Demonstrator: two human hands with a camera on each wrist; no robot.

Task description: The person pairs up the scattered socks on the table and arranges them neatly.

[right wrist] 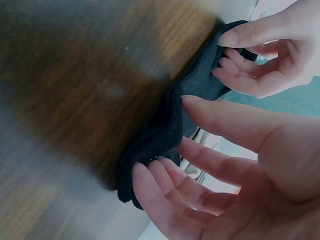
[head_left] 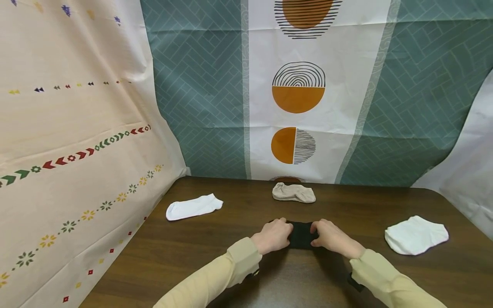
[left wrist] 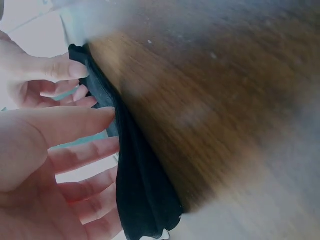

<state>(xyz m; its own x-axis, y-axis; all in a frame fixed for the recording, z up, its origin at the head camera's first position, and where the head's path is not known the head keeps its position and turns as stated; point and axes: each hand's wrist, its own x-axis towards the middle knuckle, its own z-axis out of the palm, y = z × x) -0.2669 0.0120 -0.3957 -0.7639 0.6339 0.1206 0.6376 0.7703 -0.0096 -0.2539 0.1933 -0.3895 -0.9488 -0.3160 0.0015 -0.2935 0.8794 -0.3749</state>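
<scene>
- Black sock (head_left: 300, 236): near the middle of the table (head_left: 185, 265), stretched between two hands.
- Left hand (head_left: 274, 234): grip pinching its left end.
- Right hand (head_left: 332, 236): grip pinching its right end (the fabric creases by the thumb).
- Beige sock bundle (head_left: 293, 193): behind, near the table's far edge.

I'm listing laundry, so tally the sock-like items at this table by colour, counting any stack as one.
White: 2, left white item and right white item
Beige item: 1
Black item: 1
Total: 4
</scene>
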